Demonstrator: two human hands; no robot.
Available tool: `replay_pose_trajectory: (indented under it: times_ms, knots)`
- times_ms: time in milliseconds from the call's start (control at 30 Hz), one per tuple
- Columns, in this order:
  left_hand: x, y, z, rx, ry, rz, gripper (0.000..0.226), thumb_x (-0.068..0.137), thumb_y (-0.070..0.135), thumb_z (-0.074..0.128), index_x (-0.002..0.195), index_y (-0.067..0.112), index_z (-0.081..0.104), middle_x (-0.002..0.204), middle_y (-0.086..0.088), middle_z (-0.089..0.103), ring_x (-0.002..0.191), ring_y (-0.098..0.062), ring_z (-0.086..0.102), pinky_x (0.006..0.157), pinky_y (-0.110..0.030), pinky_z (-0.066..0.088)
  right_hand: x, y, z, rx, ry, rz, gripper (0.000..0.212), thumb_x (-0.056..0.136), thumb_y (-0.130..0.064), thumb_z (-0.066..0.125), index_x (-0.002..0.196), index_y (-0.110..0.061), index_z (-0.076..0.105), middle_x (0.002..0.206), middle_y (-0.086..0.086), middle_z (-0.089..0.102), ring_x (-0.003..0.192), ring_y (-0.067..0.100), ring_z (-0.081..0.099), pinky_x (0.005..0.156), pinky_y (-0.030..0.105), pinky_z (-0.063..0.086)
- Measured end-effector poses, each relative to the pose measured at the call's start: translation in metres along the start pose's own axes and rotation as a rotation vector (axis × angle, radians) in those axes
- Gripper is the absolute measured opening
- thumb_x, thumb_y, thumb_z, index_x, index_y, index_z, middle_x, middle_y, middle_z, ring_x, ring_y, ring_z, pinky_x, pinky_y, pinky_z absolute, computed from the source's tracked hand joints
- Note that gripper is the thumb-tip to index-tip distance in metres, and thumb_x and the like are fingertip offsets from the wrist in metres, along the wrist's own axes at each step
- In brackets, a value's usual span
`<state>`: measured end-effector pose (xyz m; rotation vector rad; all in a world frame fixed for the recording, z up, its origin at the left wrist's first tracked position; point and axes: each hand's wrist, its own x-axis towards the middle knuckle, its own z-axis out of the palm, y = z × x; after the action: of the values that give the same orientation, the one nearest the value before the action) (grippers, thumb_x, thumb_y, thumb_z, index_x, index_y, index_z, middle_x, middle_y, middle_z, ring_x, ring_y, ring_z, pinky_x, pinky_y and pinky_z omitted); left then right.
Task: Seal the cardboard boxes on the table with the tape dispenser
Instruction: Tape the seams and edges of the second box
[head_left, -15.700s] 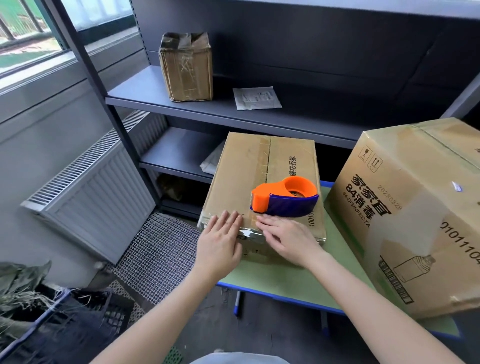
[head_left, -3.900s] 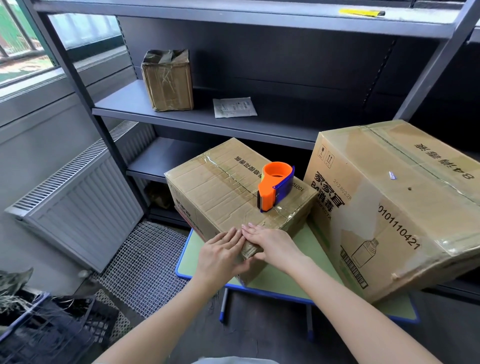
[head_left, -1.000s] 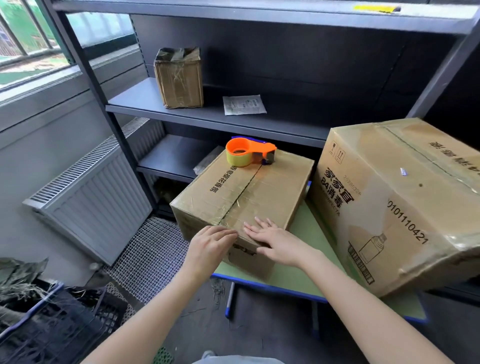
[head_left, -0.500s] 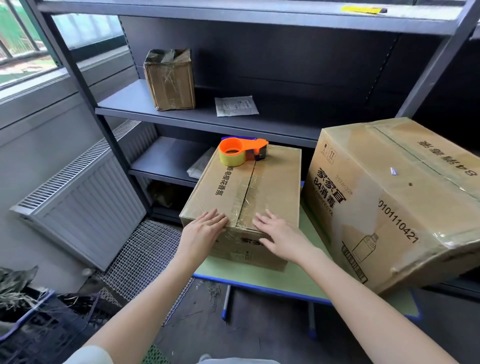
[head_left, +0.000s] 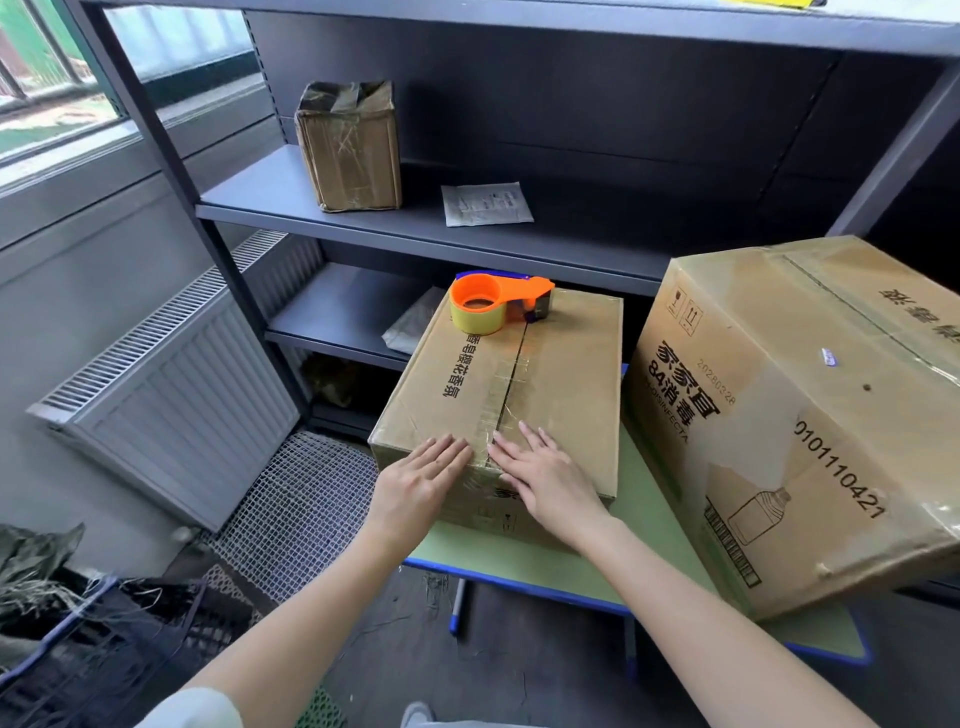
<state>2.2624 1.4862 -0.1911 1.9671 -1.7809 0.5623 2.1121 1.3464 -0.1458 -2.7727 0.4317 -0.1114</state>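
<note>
A small cardboard box (head_left: 566, 384) lies on the green table (head_left: 561, 566), clear tape running along its centre seam. An orange and blue tape dispenser (head_left: 493, 306) with a yellowish roll rests on the box's far end. My left hand (head_left: 421, 483) lies flat on the box's near left corner, fingers straight. My right hand (head_left: 545, 475) presses flat on the near end of the taped seam. A larger printed cardboard box (head_left: 810, 415) stands to the right, tilted, touching the small one.
A dark metal shelf unit (head_left: 415, 228) stands behind the table, holding a taped small carton (head_left: 350, 145) and a white packet (head_left: 485, 203). A radiator (head_left: 171, 389) leans at the left. A wire mesh panel (head_left: 296, 514) and a dark crate (head_left: 93, 654) lie on the floor.
Over the last second the small box was turned until its seam points away from me. Both hands have come closer together at the near edge, flat on the tape.
</note>
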Motion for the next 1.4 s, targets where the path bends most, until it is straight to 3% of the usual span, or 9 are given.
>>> replay_pose_trajectory:
  times_ms: [100,300,467,733,833,967,1133,1300,1400]
  knots:
    - [0.002,0.001,-0.006,-0.045,-0.015,-0.034,0.049,0.103,0.010,0.022,0.110,0.007,0.070,0.114,-0.004,0.068,0.107,-0.019,0.064,0.098,-0.031,0.046,0.001,0.003,0.000,0.034,0.020,-0.009,0.043,0.099,-0.026,0.043,0.141,-0.028,0.037,0.148,-0.014,0.030,0.144,0.018,0.013,0.109,0.017,-0.010]
    - [0.009,-0.012,-0.020,-0.243,-0.003,-0.159,0.029,0.087,0.028,0.054,0.094,0.010,0.076,0.100,-0.001,0.073,0.098,-0.014,0.068,0.095,-0.023,0.046,0.000,0.006,-0.004,0.066,0.022,-0.004,0.041,0.099,-0.029,0.042,0.140,-0.033,0.037,0.146,-0.020,0.028,0.143,0.010,0.011,0.109,0.014,-0.008]
    - [0.000,-0.031,-0.031,-0.234,-0.120,-0.296,0.060,0.096,0.053,0.032,0.104,0.011,0.074,0.113,-0.004,0.068,0.111,-0.018,0.062,0.105,-0.025,0.037,-0.004,0.013,-0.008,0.100,-0.007,-0.013,0.040,0.100,-0.027,0.041,0.139,-0.034,0.037,0.139,-0.028,0.021,0.139,0.001,0.006,0.109,0.012,-0.008]
    - [-0.007,-0.027,-0.030,-0.279,-0.156,-0.242,0.048,0.096,0.043,0.037,0.110,0.013,0.071,0.118,-0.001,0.066,0.116,-0.018,0.057,0.102,-0.032,0.038,-0.015,0.025,-0.020,0.231,-0.063,0.057,0.038,0.097,-0.023,0.049,0.134,-0.031,0.047,0.137,-0.028,0.029,0.138,-0.002,0.011,0.111,0.016,-0.001]
    - [-0.005,-0.020,-0.032,-0.370,-0.073,-0.342,0.026,0.086,0.028,0.063,0.104,0.012,0.073,0.113,0.000,0.068,0.112,-0.009,0.058,0.099,-0.029,0.040,-0.016,0.023,-0.024,0.248,-0.034,0.127,0.035,0.092,-0.021,0.055,0.126,-0.031,0.056,0.137,-0.023,0.043,0.137,0.000,0.021,0.115,0.025,0.013]
    - [-0.009,-0.017,-0.034,-0.464,-0.045,-0.554,0.042,0.077,0.019,0.076,0.117,0.010,0.066,0.127,0.003,0.058,0.118,-0.006,0.052,0.104,-0.012,0.030,-0.011,0.014,-0.026,0.205,0.047,0.173,0.026,0.090,-0.021,0.056,0.112,-0.026,0.068,0.126,-0.017,0.058,0.127,0.005,0.037,0.107,0.029,0.032]
    - [-0.015,-0.028,-0.039,-0.573,-0.083,-0.619,0.059,0.080,0.014,0.074,0.134,0.010,0.051,0.140,0.007,0.042,0.125,-0.006,0.046,0.107,-0.022,0.033,0.010,0.001,-0.029,0.127,0.104,0.216,0.022,0.093,-0.020,0.051,0.095,-0.011,0.071,0.107,-0.003,0.064,0.109,0.014,0.049,0.090,0.029,0.041]
    - [-0.023,-0.039,-0.046,-0.681,-0.202,-0.752,0.057,0.082,0.005,0.070,0.135,0.017,0.051,0.114,0.005,0.065,0.107,-0.005,0.061,0.092,-0.011,0.042,0.040,-0.012,-0.028,0.065,0.089,0.233,0.027,0.096,-0.018,0.044,0.108,-0.012,0.067,0.117,-0.001,0.059,0.117,0.015,0.045,0.094,0.029,0.039]
    - [-0.031,-0.037,-0.045,-0.633,-0.194,-0.718,0.041,0.085,0.008,0.066,0.124,0.023,0.062,0.101,0.005,0.072,0.096,-0.002,0.066,0.090,-0.021,0.049,0.061,-0.020,-0.027,0.063,0.123,0.244,0.032,0.096,-0.016,0.042,0.121,-0.014,0.061,0.129,-0.001,0.053,0.125,0.015,0.038,0.099,0.031,0.035]
